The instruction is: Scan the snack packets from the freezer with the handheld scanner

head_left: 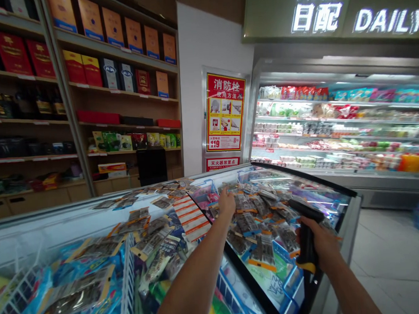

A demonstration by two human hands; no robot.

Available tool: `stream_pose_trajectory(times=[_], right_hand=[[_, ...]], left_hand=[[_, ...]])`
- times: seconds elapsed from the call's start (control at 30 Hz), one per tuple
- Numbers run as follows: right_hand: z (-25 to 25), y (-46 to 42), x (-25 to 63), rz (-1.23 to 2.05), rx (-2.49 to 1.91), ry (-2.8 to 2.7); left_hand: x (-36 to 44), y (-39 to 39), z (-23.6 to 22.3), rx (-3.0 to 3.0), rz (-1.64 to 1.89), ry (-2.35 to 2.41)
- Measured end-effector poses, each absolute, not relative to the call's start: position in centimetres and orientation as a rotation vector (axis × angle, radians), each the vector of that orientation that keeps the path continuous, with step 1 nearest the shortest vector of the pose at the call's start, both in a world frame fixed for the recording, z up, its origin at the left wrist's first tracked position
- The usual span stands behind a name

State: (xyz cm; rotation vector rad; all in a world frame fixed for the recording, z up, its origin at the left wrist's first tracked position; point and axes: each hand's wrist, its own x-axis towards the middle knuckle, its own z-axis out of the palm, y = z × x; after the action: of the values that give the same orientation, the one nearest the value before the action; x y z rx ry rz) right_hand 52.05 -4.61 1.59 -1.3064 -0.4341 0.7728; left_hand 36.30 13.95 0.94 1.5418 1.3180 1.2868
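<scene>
On our left, tall shelves (117,82) carry rows of boxes, bottles and bagged goods. Below them, a white wire basket (129,278) inside the chest freezer (75,206) holds blue bags (104,293), with dark packets with orange edges (71,295) lying on top of them. More dark flat packets (138,214) are scattered to the right, near an orange-and-white striped sheet (191,216) that lies beside a slanting black rail (249,279). A red and yellow poster (224,111) hangs on the white wall behind.

Our left forearm stretches across the freezer, and our left hand (227,202) is at the far packets; we cannot tell whether its fingers close on one. Just to the right, a thick spread of dark packets with orange or blue edges (263,252) covers the middle of the freezer, over a green and white surface with handwriting (272,275).

Our right hand (322,242), well apart from the left, is wrapped around the grip of a black handheld device (307,241) with a yellow part low on it, held above the freezer's right side. Beyond, a lit refrigerated display (334,127) stands under a DAILY sign (388,21), and pale floor tiles (387,260) show at the far right.
</scene>
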Motion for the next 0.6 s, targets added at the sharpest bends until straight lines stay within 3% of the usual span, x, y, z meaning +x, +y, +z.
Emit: stream_pose_trajectory(times=[0.17, 0.33, 0.5, 0.6], right_hand=[[1.6, -4.0, 50.5, 0.771, -1.283, -0.393], [1.8, -2.5, 47.4, 0.838, -1.221, -0.488], [1.8, -1.4, 44.7, 0.909, -1.196, -0.61], [1.7, -1.1, 43.5, 0.94, -1.17, -0.599]], left_hand=[[28.6, 13.0, 1.3, 1.748, 1.285, 1.503], [19.0, 11.4, 1.8, 2.041, 1.07, 1.938], [14.7, 10.6, 0.0, 2.122, 0.471, 2.185], [15.7, 10.8, -1.0, 2.217, 0.305, 2.215]])
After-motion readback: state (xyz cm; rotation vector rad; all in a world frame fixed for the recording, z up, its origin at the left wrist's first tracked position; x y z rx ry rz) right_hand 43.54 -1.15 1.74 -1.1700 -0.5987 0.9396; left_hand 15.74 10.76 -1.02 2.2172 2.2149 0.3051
